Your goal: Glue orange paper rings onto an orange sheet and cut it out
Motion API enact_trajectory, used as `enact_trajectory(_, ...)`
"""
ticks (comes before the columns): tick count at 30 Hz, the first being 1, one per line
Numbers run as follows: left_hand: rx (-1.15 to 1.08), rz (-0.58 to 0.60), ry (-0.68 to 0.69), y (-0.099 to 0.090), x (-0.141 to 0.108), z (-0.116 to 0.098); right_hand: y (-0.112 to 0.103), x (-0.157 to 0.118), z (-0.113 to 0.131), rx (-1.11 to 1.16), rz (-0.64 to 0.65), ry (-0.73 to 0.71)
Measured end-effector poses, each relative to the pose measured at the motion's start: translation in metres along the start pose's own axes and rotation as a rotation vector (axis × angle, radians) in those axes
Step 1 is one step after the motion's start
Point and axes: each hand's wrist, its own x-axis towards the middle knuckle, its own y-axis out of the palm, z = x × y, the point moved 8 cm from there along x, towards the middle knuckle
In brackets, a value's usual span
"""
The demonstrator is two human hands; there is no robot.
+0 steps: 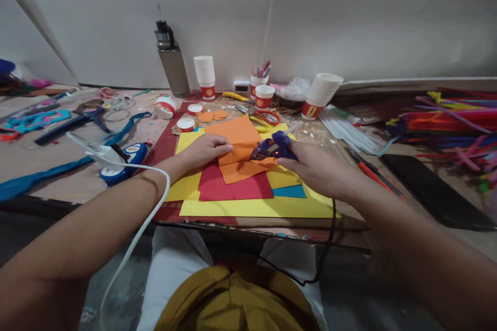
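Observation:
My right hand [311, 163] is wrapped round a dark blue hot glue gun [279, 146], with a small orange light on its side and a clear stick at its rear. The gun's nozzle points left, at or just above an orange paper sheet [236, 132]. My left hand [207, 150] pinches the left side of that sheet between thumb and fingers. Below lie a red sheet [236, 189], a blue piece [291, 191] and yellow sheets [233, 208]. Whether the nozzle touches the paper, I cannot tell.
Paper cup stacks [204, 75] [321, 94], orange discs [213, 115], red-handled scissors [267, 117] and a bottle [173, 64] stand or lie behind. A black phone [435, 191] and pipe cleaners [454, 124] are at right. A white cable [135, 238] crosses my left forearm; a black cord [322, 258] hangs in front.

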Motion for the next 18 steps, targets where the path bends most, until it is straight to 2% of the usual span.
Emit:
enact_trajectory(5,-0.039,-0.002,-0.007,0.001,0.000,0.000,-0.013,-0.006,-0.023,-0.132,-0.030,0.089)
enact_trajectory(12,-0.026,0.011,0.009,0.001,-0.001,-0.001,-0.003,-0.010,-0.014,-0.035,0.022,0.028)
enact_trajectory(18,-0.068,0.011,-0.025,0.003,-0.001,0.001,-0.013,-0.007,-0.027,-0.152,-0.057,0.129)
